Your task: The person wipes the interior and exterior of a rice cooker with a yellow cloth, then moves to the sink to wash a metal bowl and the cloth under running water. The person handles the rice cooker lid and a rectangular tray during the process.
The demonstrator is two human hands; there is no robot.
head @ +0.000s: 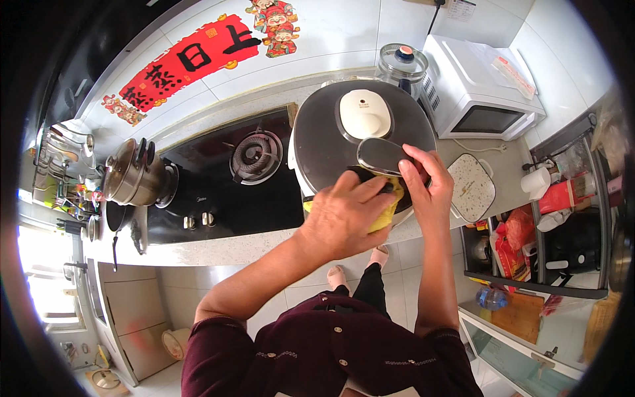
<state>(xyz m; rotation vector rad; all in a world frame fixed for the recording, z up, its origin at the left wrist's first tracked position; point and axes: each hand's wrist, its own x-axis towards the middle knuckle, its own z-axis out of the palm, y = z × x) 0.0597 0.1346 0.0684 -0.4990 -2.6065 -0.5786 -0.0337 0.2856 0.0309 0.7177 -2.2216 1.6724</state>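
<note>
A rice cooker [317, 131] with a dark lid and a white body stands on the counter in front of me. Set into its lid is a white steam-vent cover [366, 111]. My right hand [430, 181] pinches the right end of a glossy black oval part [382, 155] at the front of the lid; whether it is hinged to the cooker I cannot tell. Just below that part, my left hand [342, 213] presses a yellow cloth [384, 218] against the cooker's front, fingers bent over it. The two hands partly hide the cooker's front.
Left of the cooker lies a black gas hob [223, 213] with a bare burner [256, 155] and a steel steamer pot [133, 173]. A glass pot [403, 67] and a white microwave [483, 89] stand behind right. A speckled board [471, 187] lies on the right counter beside a crowded rack [536, 285].
</note>
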